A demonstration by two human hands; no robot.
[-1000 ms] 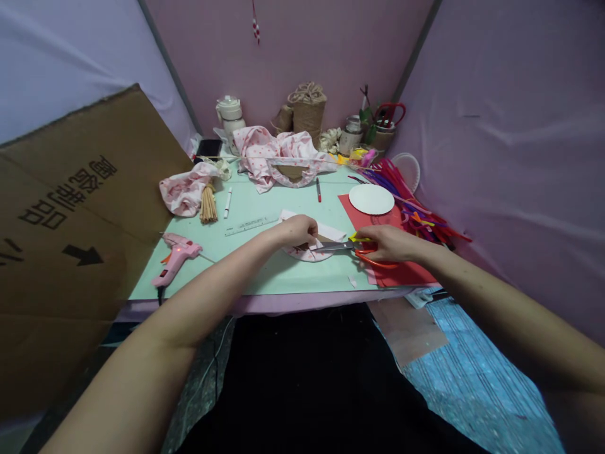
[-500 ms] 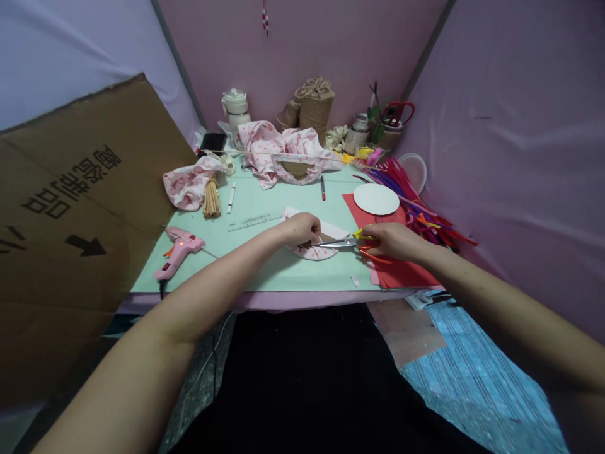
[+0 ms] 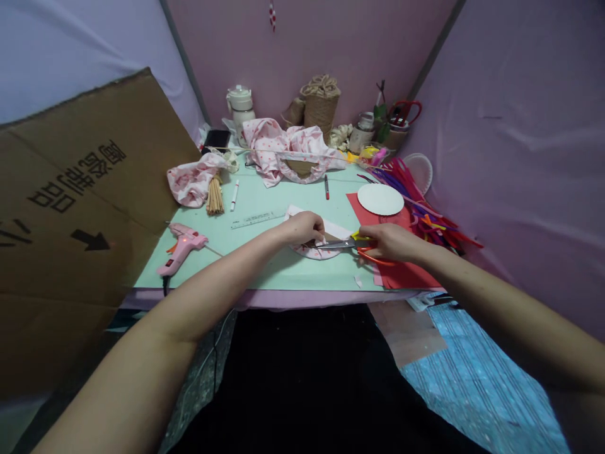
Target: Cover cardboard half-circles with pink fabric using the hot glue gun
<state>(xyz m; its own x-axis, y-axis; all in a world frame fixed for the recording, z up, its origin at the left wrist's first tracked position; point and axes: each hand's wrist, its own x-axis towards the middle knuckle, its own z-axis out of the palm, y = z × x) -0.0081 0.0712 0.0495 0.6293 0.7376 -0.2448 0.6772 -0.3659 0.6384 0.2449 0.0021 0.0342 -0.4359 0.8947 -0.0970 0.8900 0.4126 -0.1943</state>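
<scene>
Since the earlier frame, the view has turned a little, so the things sit slightly more to the right in it; the left hand [image 3: 307,228] and the right hand [image 3: 388,241] keep almost the same place. The largest thing is a cardboard sheet [image 3: 94,265] with printed characters, standing at the left side. Next is the pale green tabletop [image 3: 288,277], and along its back part lies a crumpled pink cloth [image 3: 267,148] with red dots. Red paper [image 3: 409,275] lies near the front edge, under the right forearm. In front of the person, on the tabletop, is the dotted curved piece [image 3: 325,254]; the left hand is closed on it, pinching its edge. The right hand is gripped around the handles of the scissors [image 3: 350,243], whose blades reach to this edge; I cannot tell if they are parted. A pink glue gun [image 3: 182,251] lies at the left, a white plate [image 3: 380,199] lies partly over the red paper, a clear ruler [image 3: 258,219] lies behind the left forearm, and a small scrap [image 3: 358,281] is near the front edge.
</scene>
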